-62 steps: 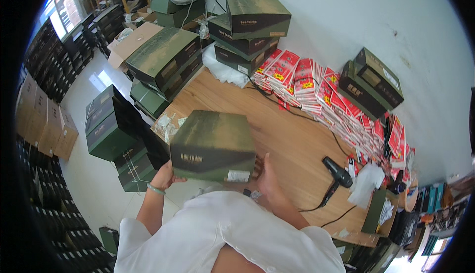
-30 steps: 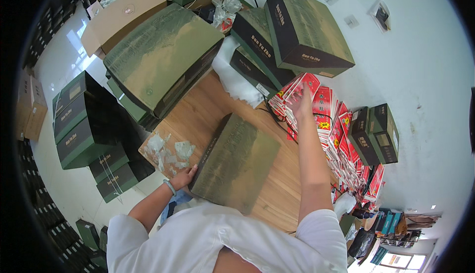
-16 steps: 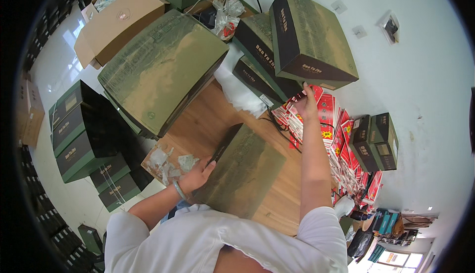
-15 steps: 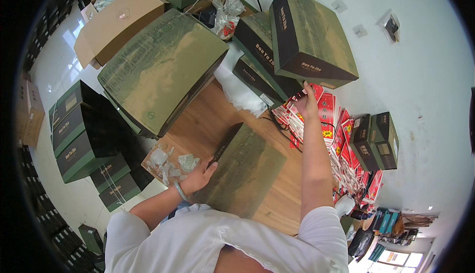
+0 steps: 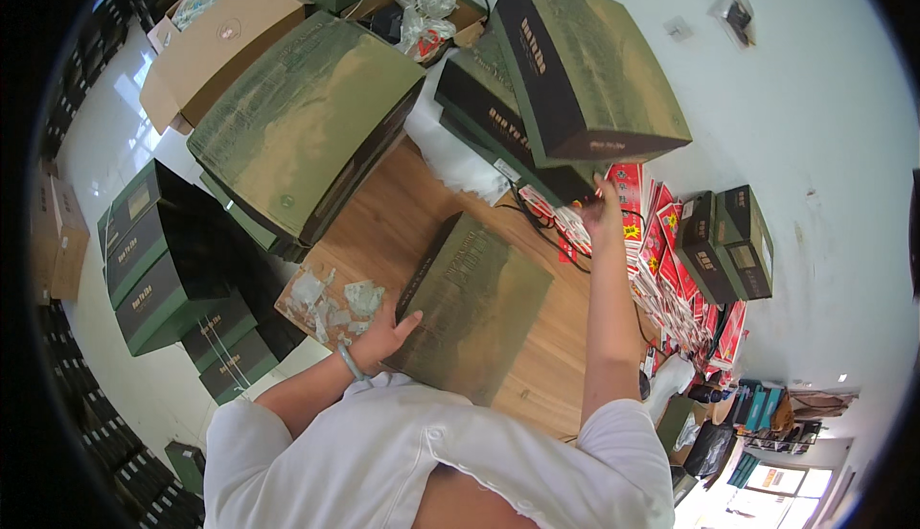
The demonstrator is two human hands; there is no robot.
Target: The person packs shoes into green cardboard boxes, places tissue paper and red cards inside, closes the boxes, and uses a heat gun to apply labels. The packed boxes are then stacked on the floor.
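A flat green shoe-type box (image 5: 479,313) with a dark side lies on the wooden table in front of me. My left hand (image 5: 383,334) grips its near left edge, thumb on top and fingers down the dark side. My right hand (image 5: 601,215) is stretched out to the far right, at the lower corner of a stack of similar boxes. Its fingers are curled there, partly in shadow, just above a heap of red and white printed cards (image 5: 661,232). What they hold, if anything, is hidden. The large upper box (image 5: 604,69) of that stack sits tilted on a darker box (image 5: 484,98).
Another big green box (image 5: 307,117) stands at the table's far left, beside an open brown carton (image 5: 220,50). Torn clear plastic scraps (image 5: 331,307) lie on the table's left corner. Black cables (image 5: 546,227) run beside the cards. Boxes (image 5: 158,261) are piled on the floor at left.
My right hand has dropped slightly from the upper box's bottom corner toward the cards, its fingers more curled. The left hand stays on its box. The view has shifted a little.
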